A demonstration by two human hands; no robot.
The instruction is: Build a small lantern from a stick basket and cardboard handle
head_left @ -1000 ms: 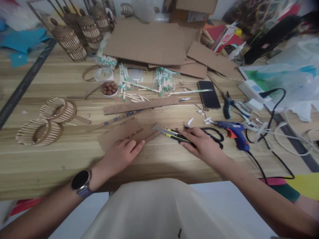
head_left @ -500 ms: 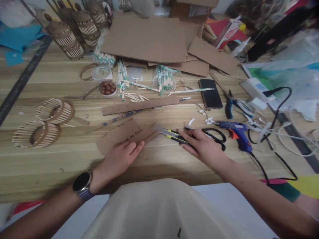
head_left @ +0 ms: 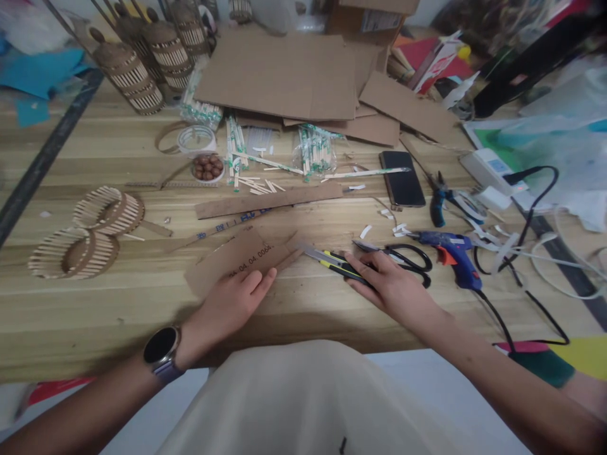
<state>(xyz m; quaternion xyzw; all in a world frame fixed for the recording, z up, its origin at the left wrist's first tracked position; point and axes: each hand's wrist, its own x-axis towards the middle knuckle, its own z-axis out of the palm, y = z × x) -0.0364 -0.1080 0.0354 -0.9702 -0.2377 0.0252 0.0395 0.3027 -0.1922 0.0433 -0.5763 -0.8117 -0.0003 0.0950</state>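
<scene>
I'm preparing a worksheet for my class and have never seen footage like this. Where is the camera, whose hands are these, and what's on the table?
The camera sits on a person's head, looking down at their own bare hands; there is no machine. The left hand, watch on its wrist, lies flat on a cardboard piece. The right hand holds a utility knife, blade toward that piece. Also on the wooden table: black scissors, a blue glue gun and a phone.
</scene>
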